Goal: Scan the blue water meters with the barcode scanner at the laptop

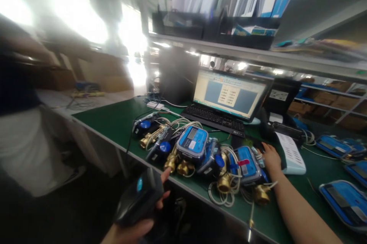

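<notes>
My left hand (143, 226) is closed round a black handheld barcode scanner (139, 200) with a blue button, held below the front edge of the green bench (114, 119). My right hand (271, 160) rests on the bench beside a blue-faced meter (248, 165) with a red tag; its fingers are mostly hidden behind that meter. Several blue-and-grey meters with brass fittings (183, 167) and coiled white cables lie in a cluster between the two hands; the largest one (192, 141) faces up.
A laptop (229, 96) with a lit screen stands at the back, a black tower (177, 74) to its left. A white ribbed device (291, 154) lies right of my hand. More blue units (342, 200) lie at right. Shelves with papers hang overhead.
</notes>
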### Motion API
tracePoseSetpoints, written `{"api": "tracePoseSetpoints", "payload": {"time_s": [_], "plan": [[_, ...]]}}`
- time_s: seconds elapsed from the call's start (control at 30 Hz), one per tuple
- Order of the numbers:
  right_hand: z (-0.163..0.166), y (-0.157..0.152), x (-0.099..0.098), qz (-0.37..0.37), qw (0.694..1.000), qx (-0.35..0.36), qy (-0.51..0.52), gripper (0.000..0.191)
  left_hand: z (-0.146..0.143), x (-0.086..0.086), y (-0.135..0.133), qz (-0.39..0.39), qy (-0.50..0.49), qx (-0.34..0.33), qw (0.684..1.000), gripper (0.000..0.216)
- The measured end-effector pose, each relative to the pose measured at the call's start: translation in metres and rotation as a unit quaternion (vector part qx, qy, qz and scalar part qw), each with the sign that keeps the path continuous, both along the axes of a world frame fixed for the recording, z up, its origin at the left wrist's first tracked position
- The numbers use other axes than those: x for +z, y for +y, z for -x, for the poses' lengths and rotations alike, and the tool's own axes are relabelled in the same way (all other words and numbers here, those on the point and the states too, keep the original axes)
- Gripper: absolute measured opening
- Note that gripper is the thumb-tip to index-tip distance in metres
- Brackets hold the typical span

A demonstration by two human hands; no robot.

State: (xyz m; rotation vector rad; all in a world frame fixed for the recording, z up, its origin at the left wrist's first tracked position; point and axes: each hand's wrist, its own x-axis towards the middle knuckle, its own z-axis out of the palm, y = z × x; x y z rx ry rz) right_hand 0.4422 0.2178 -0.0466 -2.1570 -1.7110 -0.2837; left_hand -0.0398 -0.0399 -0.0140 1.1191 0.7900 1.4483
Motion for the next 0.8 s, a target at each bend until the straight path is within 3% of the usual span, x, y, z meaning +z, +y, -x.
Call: {"api": "tracePoseSetpoints", "payload": {"time_s": [0.1,0.17,0.33,0.43,0.6,0.8], "plan": [[-0.004,0.002,-0.004,-0.008,1.000,-0.001,-0.010,0.055,-0.008,0.008,-0.008,-0.010,0.008,-0.019,1.000,0.039],[-0.004,0.002,-0.004,-0.013,1.000,-0.001,-0.012,0.055,-0.011,0.011,-0.005,-0.028,0.022,-0.041,0.999,0.035],[0.001,-0.002,0.002,-0.011,1.000,-0.004,-0.002,0.055,-0.016,0.020,0.016,-0.063,0.034,-0.092,0.993,0.025],[0.004,-0.003,0.003,-0.016,1.000,-0.007,-0.003,0.054,-0.021,0.024,0.025,-0.031,-0.003,-0.094,0.995,0.027],[0.004,-0.003,0.003,-0.014,1.000,-0.012,-0.002,0.053,-0.036,0.020,0.019,-0.022,0.048,-0.115,0.992,0.027],[0.008,-0.003,0.005,-0.018,1.000,-0.020,0.003,0.054,-0.061,0.010,0.019,0.047,0.073,-0.141,0.986,0.052]]}}
